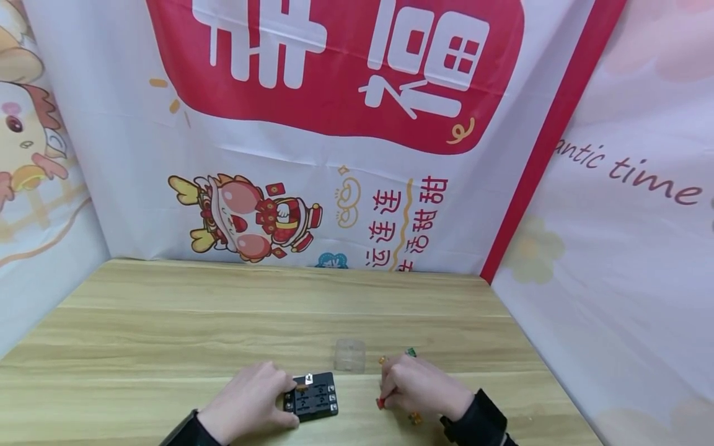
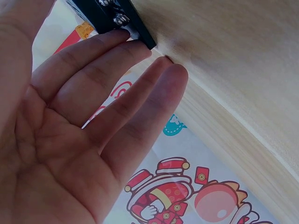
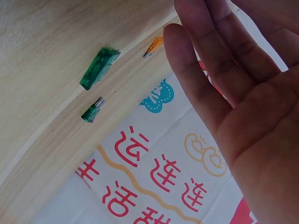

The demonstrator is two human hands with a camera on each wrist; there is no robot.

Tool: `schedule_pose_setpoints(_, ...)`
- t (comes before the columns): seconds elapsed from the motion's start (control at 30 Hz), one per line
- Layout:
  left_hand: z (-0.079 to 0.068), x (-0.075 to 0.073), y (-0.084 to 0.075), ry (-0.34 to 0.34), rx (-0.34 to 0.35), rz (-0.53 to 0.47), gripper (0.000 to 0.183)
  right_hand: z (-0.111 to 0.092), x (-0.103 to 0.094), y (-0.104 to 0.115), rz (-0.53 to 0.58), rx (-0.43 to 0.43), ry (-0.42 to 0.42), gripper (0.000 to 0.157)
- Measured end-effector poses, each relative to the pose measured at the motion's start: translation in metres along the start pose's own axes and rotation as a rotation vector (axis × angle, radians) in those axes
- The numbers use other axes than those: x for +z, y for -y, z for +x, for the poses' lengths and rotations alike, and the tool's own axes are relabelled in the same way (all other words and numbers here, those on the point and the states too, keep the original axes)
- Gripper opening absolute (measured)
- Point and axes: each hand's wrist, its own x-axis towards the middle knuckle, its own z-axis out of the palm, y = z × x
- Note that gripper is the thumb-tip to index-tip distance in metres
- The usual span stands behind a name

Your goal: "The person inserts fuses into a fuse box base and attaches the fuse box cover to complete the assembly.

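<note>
A black fuse block [image 1: 317, 396] with metal screw terminals lies on the table, and my left hand [image 1: 253, 399] grips its left side between thumb and fingers. An orange blade fuse [image 1: 302, 387] sits at its upper left part, also showing as an orange fuse [image 2: 85, 30] beside the block [image 2: 133, 23] in the left wrist view. To the right, my right hand [image 1: 421, 387] pinches a red blade fuse [image 1: 380, 403] at its fingertips, low over the table. In the right wrist view the palm [image 3: 266, 126] hides most of that fuse.
A clear plastic cover [image 1: 349, 355] lies beyond the block. Around the right hand are an orange fuse [image 1: 382, 359], another orange fuse [image 1: 415, 419] and green fuses [image 3: 99, 69]. A printed cloth [image 1: 279, 148] hangs at the table's far edge.
</note>
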Motion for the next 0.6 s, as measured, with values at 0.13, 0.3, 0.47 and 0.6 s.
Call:
schedule_pose_setpoints(0.13,-0.0009,0.0003,-0.0003,0.003,0.005,-0.016,0.023,0.0006,0.0009,0.0009,0.011,0.001,0.006,0.011)
schedule_pose_setpoints(0.3,-0.0017,0.0004,-0.0009,-0.006,0.008,-0.016,0.023,0.0009,0.0008,0.002,-0.004,0.004,0.009,0.01)
schedule_pose_setpoints(0.47,-0.0022,0.0008,-0.0018,-0.006,0.009,-0.023,0.022,0.0013,0.0015,0.0034,-0.019,0.007,-0.001,0.008)
schedule_pose_setpoints(0.6,-0.0019,0.0012,-0.0017,0.008,0.004,-0.038,0.023,0.0022,0.0036,0.003,-0.021,0.012,-0.065,0.008)
